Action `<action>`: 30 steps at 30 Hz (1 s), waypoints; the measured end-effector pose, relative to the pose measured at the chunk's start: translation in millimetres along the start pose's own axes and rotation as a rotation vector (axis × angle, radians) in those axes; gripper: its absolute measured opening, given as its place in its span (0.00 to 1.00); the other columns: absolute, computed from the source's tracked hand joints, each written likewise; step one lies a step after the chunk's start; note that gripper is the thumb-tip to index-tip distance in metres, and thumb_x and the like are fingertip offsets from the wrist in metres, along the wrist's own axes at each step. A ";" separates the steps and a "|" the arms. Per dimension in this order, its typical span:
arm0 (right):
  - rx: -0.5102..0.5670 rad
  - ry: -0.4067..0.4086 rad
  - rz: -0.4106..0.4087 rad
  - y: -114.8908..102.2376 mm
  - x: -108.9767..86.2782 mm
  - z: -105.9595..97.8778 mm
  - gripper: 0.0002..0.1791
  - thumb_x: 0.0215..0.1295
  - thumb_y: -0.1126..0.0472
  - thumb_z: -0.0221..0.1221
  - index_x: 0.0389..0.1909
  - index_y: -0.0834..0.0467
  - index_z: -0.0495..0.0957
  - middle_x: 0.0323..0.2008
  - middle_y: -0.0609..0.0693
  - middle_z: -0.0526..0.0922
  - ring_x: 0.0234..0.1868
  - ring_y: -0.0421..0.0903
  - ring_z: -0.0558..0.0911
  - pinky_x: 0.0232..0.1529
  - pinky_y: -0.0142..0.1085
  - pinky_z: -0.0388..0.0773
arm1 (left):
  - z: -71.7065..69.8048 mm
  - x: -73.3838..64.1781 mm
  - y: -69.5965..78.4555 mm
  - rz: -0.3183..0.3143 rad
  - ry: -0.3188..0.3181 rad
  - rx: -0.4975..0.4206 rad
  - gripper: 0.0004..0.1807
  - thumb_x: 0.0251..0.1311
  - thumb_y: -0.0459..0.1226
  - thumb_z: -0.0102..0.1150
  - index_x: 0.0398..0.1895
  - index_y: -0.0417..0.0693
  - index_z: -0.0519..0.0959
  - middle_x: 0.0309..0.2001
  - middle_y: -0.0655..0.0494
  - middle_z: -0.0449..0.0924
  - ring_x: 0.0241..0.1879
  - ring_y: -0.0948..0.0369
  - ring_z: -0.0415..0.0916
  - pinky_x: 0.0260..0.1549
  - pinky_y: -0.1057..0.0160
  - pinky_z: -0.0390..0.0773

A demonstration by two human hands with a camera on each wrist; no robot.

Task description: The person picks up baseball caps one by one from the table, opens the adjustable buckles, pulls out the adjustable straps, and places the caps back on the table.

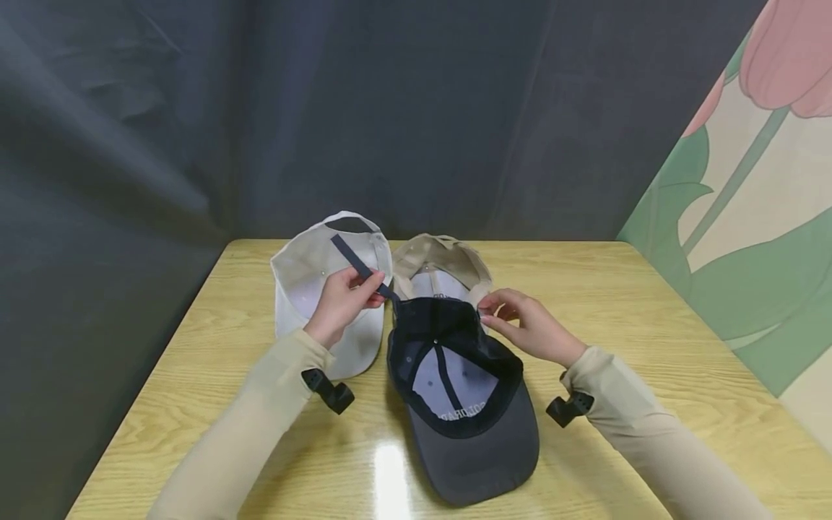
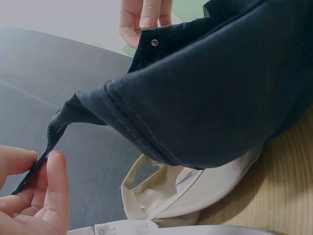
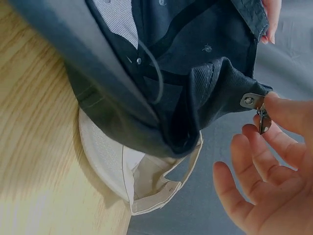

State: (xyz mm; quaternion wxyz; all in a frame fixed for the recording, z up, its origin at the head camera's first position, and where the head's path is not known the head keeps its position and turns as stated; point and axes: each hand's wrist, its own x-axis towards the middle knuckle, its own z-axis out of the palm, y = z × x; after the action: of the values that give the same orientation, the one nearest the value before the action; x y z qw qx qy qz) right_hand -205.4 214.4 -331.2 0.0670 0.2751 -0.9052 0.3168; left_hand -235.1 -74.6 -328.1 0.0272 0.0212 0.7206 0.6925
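Observation:
A dark navy baseball cap (image 1: 477, 455) lies upside down with its brim toward me and its inside showing. Its loose back strap (image 1: 351, 256) points up and left, pinched between the thumb and fingers of my left hand (image 1: 344, 300). At the cap's other back edge, my right hand (image 1: 529, 325) pinches the metal buckle (image 3: 262, 120), which hangs from a small plate on the fabric. Strap and buckle are apart. In the left wrist view, the strap (image 2: 53, 134) bends down from the cap's side into the fingers.
Behind my left hand a white cap (image 1: 295, 282) lies with its inside up. A beige cap (image 1: 448, 253) sits behind the navy one, partly hidden by it. All are on a wooden table (image 1: 214, 347), with a dark curtain (image 1: 403, 115) along its far edge.

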 end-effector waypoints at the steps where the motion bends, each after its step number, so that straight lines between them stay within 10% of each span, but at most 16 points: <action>1: 0.002 -0.001 0.002 -0.4 0.4 0.2 0.11 0.60 0.67 0.60 0.43 0.64 0.77 0.39 0.56 0.81 0.36 0.45 0.78 0.41 0.36 0.79 | 0.1 0.0 0.9 0.002 -0.003 0.001 0.15 0.63 0.36 0.54 0.46 0.31 0.73 0.26 0.59 0.74 0.21 0.71 0.76 0.27 0.76 0.78; 21: 0.006 -0.015 0.012 -5.0 0.1 0.6 0.12 0.58 0.68 0.61 0.44 0.63 0.76 0.39 0.55 0.81 0.36 0.45 0.78 0.40 0.31 0.79 | 0.8 2.4 1.0 -0.005 -0.015 -0.025 0.11 0.66 0.38 0.50 0.34 0.37 0.71 0.19 0.64 0.76 0.20 0.71 0.76 0.26 0.76 0.78; 30: 0.018 -0.029 0.029 -3.4 -1.1 -0.1 0.13 0.61 0.66 0.59 0.47 0.63 0.75 0.36 0.53 0.80 0.36 0.44 0.78 0.40 0.34 0.79 | 0.6 2.9 0.6 -0.018 0.003 -0.047 0.20 0.65 0.34 0.50 0.56 0.29 0.69 0.27 0.59 0.76 0.20 0.70 0.74 0.24 0.76 0.77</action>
State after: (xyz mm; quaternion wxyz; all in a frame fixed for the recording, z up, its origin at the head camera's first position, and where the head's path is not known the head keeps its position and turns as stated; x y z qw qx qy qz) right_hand -202.6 212.8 -329.7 0.0466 0.2673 -0.9071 0.3218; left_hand -237.9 -73.8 -327.5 0.0329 0.0130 0.7042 0.7091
